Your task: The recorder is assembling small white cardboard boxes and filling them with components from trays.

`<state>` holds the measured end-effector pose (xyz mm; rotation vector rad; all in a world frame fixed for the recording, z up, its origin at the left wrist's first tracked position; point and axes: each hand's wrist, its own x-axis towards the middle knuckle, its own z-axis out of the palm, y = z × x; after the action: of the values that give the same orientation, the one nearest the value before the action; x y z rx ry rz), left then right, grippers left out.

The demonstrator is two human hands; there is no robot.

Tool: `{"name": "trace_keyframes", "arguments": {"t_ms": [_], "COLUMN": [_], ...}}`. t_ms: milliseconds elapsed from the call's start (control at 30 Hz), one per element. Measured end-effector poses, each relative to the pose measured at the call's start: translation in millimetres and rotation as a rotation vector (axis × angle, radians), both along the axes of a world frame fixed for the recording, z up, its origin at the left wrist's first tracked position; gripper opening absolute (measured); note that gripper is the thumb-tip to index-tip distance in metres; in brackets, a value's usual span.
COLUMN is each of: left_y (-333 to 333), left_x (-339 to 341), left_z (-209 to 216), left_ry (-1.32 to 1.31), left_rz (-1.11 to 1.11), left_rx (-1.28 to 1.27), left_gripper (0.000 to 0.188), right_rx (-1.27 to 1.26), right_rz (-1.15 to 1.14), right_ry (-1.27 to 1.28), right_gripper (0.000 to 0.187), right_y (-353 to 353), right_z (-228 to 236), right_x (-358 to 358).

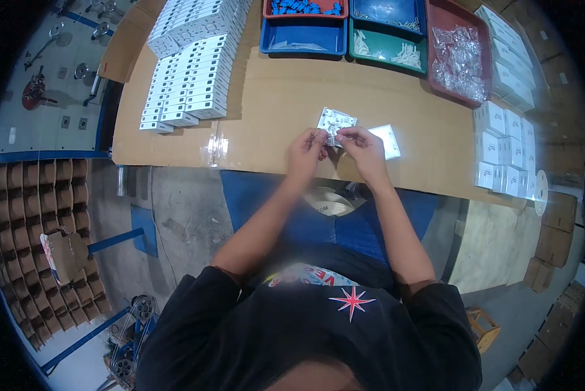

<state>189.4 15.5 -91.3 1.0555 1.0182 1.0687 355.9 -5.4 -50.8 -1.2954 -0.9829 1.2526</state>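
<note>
Near the table's front edge, my left hand is closed with finger and thumb at the near left edge of a white square plastic plate. This plate has small raised fittings on its upward face. On the other side, my right hand has its fingers curled in a pinch at the plate's near right edge. Whether a smaller part sits between the fingertips is hidden. A second white square plate, plain-faced, lies on the cardboard just right of my right hand.
Stacked white boxes stand at the left on the cardboard-covered table. Small-part trays sit at the back: a blue tray, a green tray and a red tray of clear bags. More white boxes line the right edge.
</note>
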Motion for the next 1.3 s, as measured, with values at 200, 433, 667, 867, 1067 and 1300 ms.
{"name": "trace_keyframes", "arguments": {"t_ms": [200,433,667,867,1067,1300], "left_y": [2.7,2.0,-0.2,2.6,4.4,6.2], "left_x": [-6.1,-1.4,-0.3,-4.1,-4.1,-6.9], "left_z": [-7.4,2.1,8.0,3.7,3.0,0.4], "left_ry": [-0.050,-0.022,-0.016,-0.041,-0.039,-0.026], "left_rz": [-0.038,-0.073,-0.078,-0.088,-0.055,-0.037], "left_rx": [-0.044,-0.025,-0.064,-0.092,-0.064,-0.089], "left_gripper": [0.032,0.022,0.018,0.021,0.024,0.031], "right_rx": [0.036,0.008,0.048,0.033,0.208,0.181], "right_rz": [-0.101,-0.031,-0.059,-0.103,-0.064,0.120], "right_ry": [0.062,-0.029,-0.055,-0.144,-0.192,-0.342], "right_gripper": [0.011,0.009,0.008,0.008,0.012,0.012], "right_y": [1.7,1.6,0.9,-1.4,1.9,-0.8], "right_z": [-8.5,-12.6,-18.0,-10.7,-19.8,-14.3], "right_x": [-5.5,1.9,-4.7,-8.7,-14.3,-6.6]}}
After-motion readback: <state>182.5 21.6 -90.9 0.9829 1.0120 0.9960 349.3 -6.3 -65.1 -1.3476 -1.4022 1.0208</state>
